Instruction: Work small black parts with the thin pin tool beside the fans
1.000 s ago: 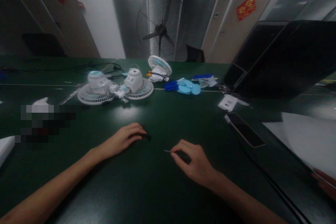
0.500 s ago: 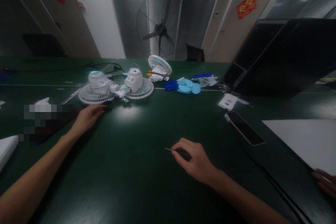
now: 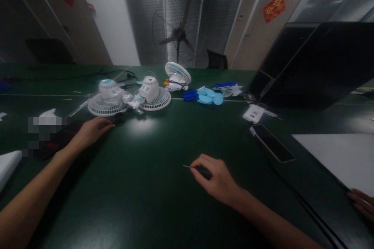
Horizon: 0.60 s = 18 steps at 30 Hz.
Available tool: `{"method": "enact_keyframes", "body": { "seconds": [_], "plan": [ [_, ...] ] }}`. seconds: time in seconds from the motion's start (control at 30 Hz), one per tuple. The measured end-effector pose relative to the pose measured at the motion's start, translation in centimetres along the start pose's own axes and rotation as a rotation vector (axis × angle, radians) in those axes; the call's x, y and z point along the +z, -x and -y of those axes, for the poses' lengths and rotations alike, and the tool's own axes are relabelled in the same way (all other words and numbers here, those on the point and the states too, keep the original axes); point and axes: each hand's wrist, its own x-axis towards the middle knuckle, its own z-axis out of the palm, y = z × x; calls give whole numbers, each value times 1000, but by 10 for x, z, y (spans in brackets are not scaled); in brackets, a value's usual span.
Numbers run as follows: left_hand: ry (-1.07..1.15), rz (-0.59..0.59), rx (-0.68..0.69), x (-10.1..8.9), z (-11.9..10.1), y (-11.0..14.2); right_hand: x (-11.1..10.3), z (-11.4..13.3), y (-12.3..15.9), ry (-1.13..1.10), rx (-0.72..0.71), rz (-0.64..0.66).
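Tabletop (image 3: pixel 140 202), dark green and wide, fills the lower part of the head view, with two bare forearms reaching in from the bottom corners. Right of center, the right hand (image 3: pixel 214 177) pinches a thin tool (image 3: pixel 187 166) between thumb and forefinger; its slim metal tip points left, and a dark handle runs back under the curled fingers. Farther left, the left hand (image 3: pixel 95 129) reaches forward, its fingers held together and bent, just beside a small dark piece (image 3: pixel 119 118); whether it grips anything cannot be told. A dark flat object (image 3: pixel 62 138), partly pixelated, lies by its wrist.

Beyond the hands sit three small white fans. The left fan (image 3: pixel 109 90) and middle fan (image 3: pixel 149 89) rest with their round grilles down on the table and their housings on top. The third fan (image 3: pixel 178 72) tilts upward, pale blue showing inside its slatted grille. To their right lie pale blue blades (image 3: pixel 210 96) touching something dark blue (image 3: pixel 190 95).

On the right are a phone (image 3: pixel 274 143) with a dark screen, a sheet of white paper (image 3: pixel 336 151) and another person's fingers (image 3: pixel 362 198) at the edge. In the background, a large fan's wire cage encloses dark blades (image 3: pixel 186 13).
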Motion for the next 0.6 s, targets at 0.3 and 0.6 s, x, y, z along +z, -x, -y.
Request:
{"method": "enact_keyframes", "body": {
  "seconds": [0.3, 0.6],
  "plan": [
    [53, -92, -69, 22, -23, 2, -1, 3, -2, 3, -9, -13],
    [43, -60, -35, 25, -27, 1, 0, 0, -1, 7, 9, 5]
  ]
}}
